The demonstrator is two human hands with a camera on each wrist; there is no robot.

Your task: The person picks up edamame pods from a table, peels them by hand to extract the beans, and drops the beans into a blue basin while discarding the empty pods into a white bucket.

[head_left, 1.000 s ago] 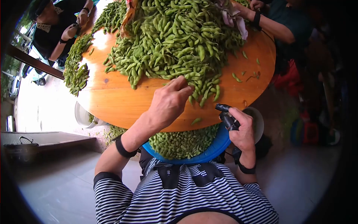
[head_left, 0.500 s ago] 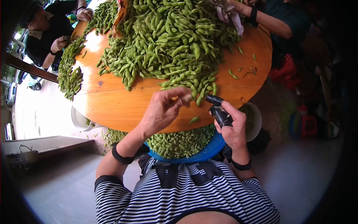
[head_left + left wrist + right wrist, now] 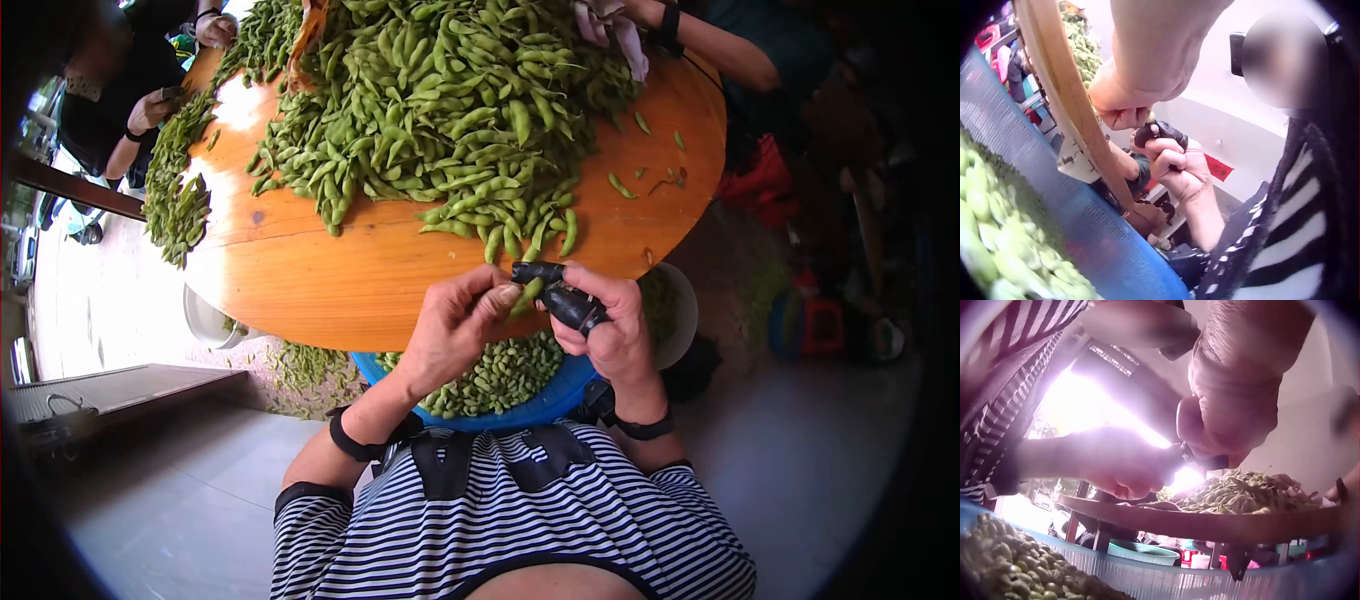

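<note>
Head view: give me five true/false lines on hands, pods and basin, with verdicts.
1. The left hand pinches a green pod. True.
2. The black coverings are on the left hand's fingers. False: the black coverings are on the right hand.
3. The large heap of pods lies on the wooden table. True.
4. The blue basin stands on top of the table. False: the blue basin is below the tabletop, at its near edge.
5. The blue basin holds loose shelled beans. True.
</note>
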